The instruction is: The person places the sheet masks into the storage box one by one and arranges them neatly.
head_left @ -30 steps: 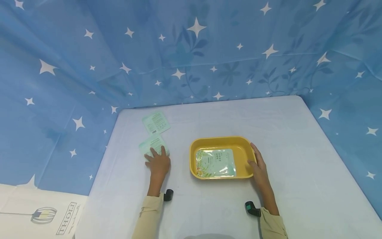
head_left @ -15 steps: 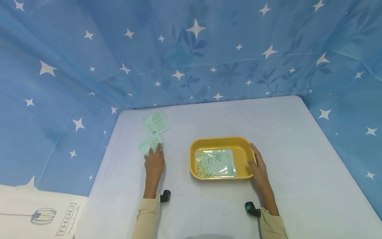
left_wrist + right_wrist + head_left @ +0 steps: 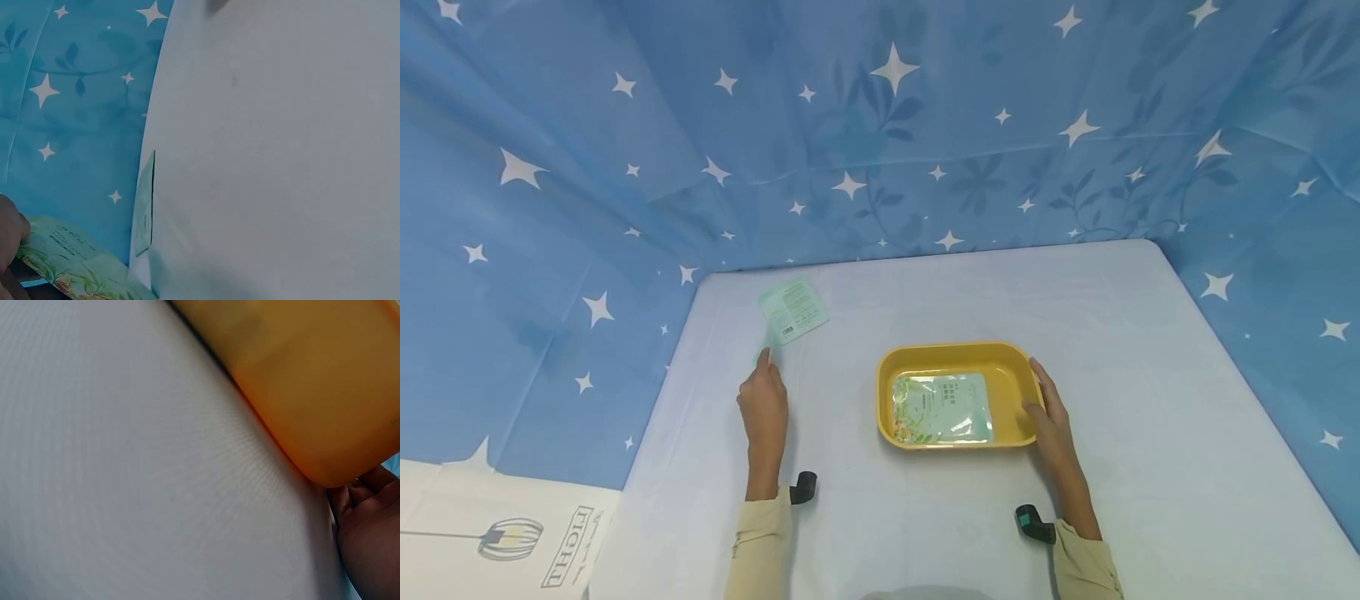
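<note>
My left hand (image 3: 765,406) pinches a pale green flat packet, raised off the table at the left. In the left wrist view that packet (image 3: 81,262) shows a printed front with leaves and flowers; in the head view it is nearly edge-on and mostly hidden behind the fingers. Just beyond lies another green packet (image 3: 793,310), printed text facing up. A yellow rectangular tray (image 3: 1009,385) with rounded corners stands right of centre, holding one similar packet (image 3: 942,408) with its leafy design upward. My right hand (image 3: 1055,425) grips the tray's right end, thumb over the rim.
A white cloth covers the table (image 3: 940,517). Blue star-patterned curtain (image 3: 895,167) hangs behind the table and along both sides. At the lower left is a cream cloth (image 3: 497,533) with a lamp print.
The left hand has drawn the nearer packet toward itself, shifted left, and lifted and tilted it off the table. The right hand and tray have stayed put.
</note>
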A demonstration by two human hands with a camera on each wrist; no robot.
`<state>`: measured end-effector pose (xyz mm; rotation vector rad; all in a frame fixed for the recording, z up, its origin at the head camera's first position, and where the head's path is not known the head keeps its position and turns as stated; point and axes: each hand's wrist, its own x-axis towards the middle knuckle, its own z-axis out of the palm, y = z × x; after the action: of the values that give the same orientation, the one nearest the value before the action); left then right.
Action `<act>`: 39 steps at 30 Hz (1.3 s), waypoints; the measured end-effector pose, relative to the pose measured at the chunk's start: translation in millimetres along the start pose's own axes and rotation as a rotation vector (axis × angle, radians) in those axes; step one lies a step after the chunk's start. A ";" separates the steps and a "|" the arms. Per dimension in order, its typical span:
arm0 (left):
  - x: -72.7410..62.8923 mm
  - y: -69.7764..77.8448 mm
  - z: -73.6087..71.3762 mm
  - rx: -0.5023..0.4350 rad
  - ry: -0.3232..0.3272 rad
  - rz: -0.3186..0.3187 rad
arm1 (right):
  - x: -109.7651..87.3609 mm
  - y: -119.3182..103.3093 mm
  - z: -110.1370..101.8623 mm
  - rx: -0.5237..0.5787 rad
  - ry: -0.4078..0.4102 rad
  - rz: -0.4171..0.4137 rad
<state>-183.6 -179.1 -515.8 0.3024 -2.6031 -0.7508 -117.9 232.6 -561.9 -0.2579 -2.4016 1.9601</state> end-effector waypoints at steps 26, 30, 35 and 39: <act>6.7 -29.2 -37.4 0.187 0.073 -0.166 | 0.5 1.2 -0.1 0.007 0.000 -0.007; 6.8 -30.0 -37.0 0.161 0.130 -0.111 | 0.5 1.9 0.0 0.010 -0.003 -0.008; 8.4 -23.0 -33.4 -0.028 0.119 -0.002 | 0.2 1.6 -0.8 0.008 -0.003 -0.002; 7.3 -6.5 -28.2 -0.199 0.043 0.104 | 0.7 1.0 -0.7 0.015 -0.002 -0.003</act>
<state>-177.0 -199.7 -495.2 0.1218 -2.4583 -0.9468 -118.4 233.6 -562.8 -0.2516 -2.3860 1.9771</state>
